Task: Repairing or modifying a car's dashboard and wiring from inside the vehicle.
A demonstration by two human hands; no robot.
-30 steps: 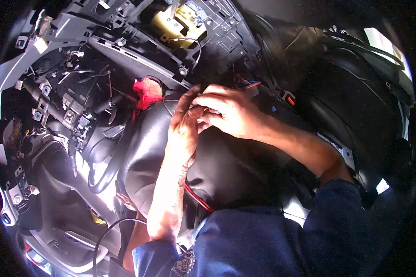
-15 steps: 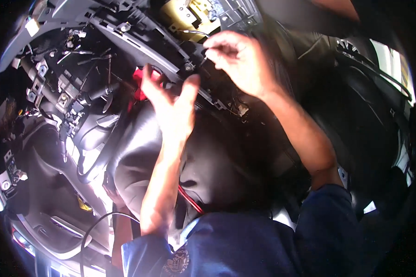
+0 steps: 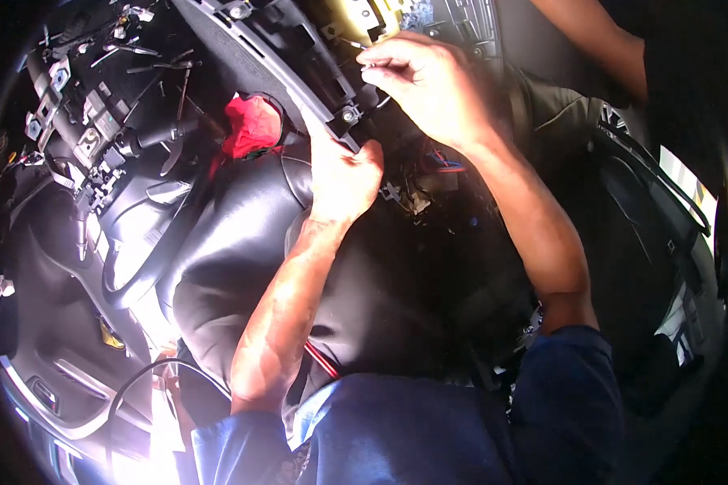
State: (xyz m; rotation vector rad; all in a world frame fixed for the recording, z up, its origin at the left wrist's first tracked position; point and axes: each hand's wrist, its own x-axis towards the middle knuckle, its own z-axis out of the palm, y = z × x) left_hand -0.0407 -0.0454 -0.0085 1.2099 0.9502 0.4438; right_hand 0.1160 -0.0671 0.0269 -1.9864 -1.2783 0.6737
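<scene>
My left hand [image 3: 344, 182] is closed round the near end of a long black plastic trim panel [image 3: 277, 63], its thumb by the corner; part of the fingers is hidden behind the panel. A screw [image 3: 348, 115] sits in the panel just above that hand. To the right of the panel, my right hand [image 3: 437, 90] is raised with thumb and fingertips pinched together. Whatever is between those fingertips is too small to make out. A bright yellow-lit part [image 3: 370, 20] lies just beyond the right hand, at the top of the view.
Left of the panel is a red cloth [image 3: 253, 127]. Exposed brackets and wiring [image 3: 97, 137] fill the upper left, above a grey door panel [image 3: 65, 323]. A black padded seat [image 3: 226, 234] lies under my arms. Another person's arm [image 3: 594, 40] shows at the upper right.
My left hand was spread beside the panel and has now taken hold of its near end. The right hand stays raised, its fingertips pinched. The view has shifted, showing more of the red cloth.
</scene>
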